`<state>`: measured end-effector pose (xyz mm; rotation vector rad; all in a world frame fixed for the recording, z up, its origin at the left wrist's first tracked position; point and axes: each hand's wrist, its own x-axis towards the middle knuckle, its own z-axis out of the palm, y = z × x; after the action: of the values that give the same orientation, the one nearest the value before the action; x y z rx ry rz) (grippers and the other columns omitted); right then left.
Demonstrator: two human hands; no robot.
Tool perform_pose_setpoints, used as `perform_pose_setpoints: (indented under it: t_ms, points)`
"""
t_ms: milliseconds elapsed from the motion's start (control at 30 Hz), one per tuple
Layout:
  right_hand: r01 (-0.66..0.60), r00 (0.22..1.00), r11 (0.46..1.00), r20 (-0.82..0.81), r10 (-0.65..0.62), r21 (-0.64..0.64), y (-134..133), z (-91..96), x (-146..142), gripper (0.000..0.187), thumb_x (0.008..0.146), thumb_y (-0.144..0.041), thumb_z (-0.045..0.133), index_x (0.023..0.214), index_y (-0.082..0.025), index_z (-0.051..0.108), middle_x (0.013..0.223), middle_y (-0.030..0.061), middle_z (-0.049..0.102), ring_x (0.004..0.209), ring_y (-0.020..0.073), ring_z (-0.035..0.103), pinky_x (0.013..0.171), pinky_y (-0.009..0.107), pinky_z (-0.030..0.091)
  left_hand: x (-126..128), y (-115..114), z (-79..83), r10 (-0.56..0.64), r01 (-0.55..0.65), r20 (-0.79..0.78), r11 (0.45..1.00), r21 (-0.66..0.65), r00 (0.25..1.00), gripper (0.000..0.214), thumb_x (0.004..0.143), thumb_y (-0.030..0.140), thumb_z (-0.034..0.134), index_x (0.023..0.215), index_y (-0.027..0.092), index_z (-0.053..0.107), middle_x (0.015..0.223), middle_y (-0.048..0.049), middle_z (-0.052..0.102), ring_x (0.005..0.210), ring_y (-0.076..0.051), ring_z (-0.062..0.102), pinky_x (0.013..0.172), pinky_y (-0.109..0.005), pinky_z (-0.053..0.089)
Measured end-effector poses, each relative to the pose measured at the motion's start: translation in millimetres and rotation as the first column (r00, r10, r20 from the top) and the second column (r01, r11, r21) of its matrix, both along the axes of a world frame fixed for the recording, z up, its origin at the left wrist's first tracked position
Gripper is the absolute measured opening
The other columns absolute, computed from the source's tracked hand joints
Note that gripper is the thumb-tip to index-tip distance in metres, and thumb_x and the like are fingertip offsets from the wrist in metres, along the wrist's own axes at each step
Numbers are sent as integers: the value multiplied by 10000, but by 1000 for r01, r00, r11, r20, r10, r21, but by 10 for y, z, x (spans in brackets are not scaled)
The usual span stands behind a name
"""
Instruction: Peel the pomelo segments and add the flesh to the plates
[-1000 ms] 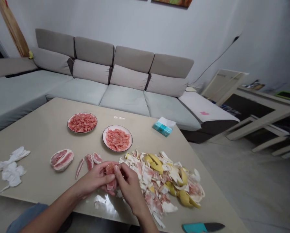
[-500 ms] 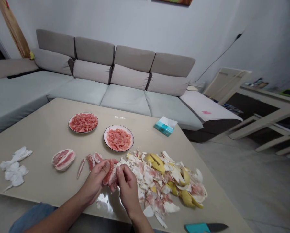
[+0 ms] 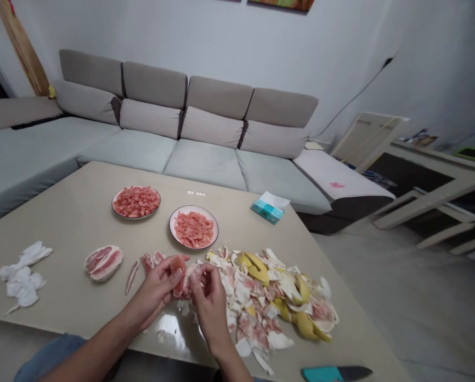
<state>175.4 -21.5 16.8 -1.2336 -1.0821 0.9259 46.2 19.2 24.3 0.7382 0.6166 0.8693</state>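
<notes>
Between the fingers of my left hand (image 3: 156,292) is a pink pomelo segment (image 3: 178,276), with pale membrane along its right side. My right hand (image 3: 211,305) pinches that whitish membrane (image 3: 192,276) between thumb and fingers. Just left of my hands lie loose pomelo segments (image 3: 147,262) and a thin single piece (image 3: 132,277). Farther left rests a larger peeled chunk of pomelo (image 3: 104,262). Beyond my hands, a white plate (image 3: 174,240) holds pink pulp pieces (image 3: 193,229), and a second plate (image 3: 115,214) is heaped with more pulp (image 3: 136,200).
A wide pile of yellow peel (image 3: 257,268) and white pith (image 3: 237,292) spreads right of my hands. A teal-handled knife (image 3: 336,373) lies at the near right edge. Crumpled tissues (image 3: 25,273) are at left, a tissue box (image 3: 269,208) at the far right. Behind the table (image 3: 82,201) stands a sofa (image 3: 200,156).
The segment has turned in my left hand and shows more of its pink side. The membrane in my right fingers is drawn slightly away from it. The plates and pile stay put.
</notes>
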Motion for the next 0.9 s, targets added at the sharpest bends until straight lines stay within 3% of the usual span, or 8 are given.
perform_pose_setpoints:
  t_ms: [67, 200, 300, 467, 733, 900]
  points:
    - [-34, 999, 999, 4, 35, -39, 15, -22, 22, 247, 880, -448, 564, 904, -213, 492, 719, -39, 545, 598, 118, 508, 544, 225, 409, -2, 9, -6, 31, -30, -38, 999, 35, 999, 392, 804, 306, 700, 1176, 227, 607, 848, 0, 585, 713, -93, 558, 733, -247, 493]
    - [-88, 981, 995, 169, 95, -48, 1, -23, 58, 324, 864, -452, 589, 693, -192, 500, 643, -37, 511, 598, 119, 461, 561, 230, 371, -3, 22, 2, 56, -36, -144, 989, 142, 988, 397, 755, 317, 743, 1128, 217, 647, 904, -19, 617, 862, -139, 565, 758, -217, 457]
    - [-142, 968, 990, 211, 139, 0, -27, 40, 70, 378, 945, -401, 473, 643, -183, 534, 640, -19, 541, 619, 123, 490, 608, 240, 376, -2, 16, 10, 29, 4, -187, 984, 178, 982, 414, 769, 336, 725, 1155, 214, 636, 866, -19, 633, 794, -131, 563, 722, -215, 445]
    - [-126, 965, 990, 239, 106, 68, -59, 73, 46, 414, 981, -353, 405, 621, -189, 528, 610, -25, 504, 594, 118, 484, 607, 239, 364, 19, -25, 2, 9, 9, -139, 992, 130, 990, 391, 775, 339, 719, 1139, 216, 643, 850, -18, 627, 737, -117, 564, 722, -223, 443]
    - [-51, 986, 996, 164, 38, 77, -84, -90, -67, 424, 998, -385, 331, 643, -209, 483, 601, -23, 502, 569, 132, 475, 593, 255, 374, 77, -84, 12, 105, -105, -86, 995, 5, 991, 424, 686, 337, 796, 1072, 211, 674, 881, -41, 649, 756, -138, 589, 680, -228, 469]
    - [-13, 971, 996, 240, -8, 86, -74, -145, -69, 405, 994, -399, 333, 657, -215, 460, 629, -20, 479, 596, 139, 463, 600, 259, 365, 63, -73, 22, 123, -125, -26, 990, -59, 992, 413, 687, 286, 802, 1071, 214, 667, 910, -36, 642, 784, -128, 600, 686, -207, 478]
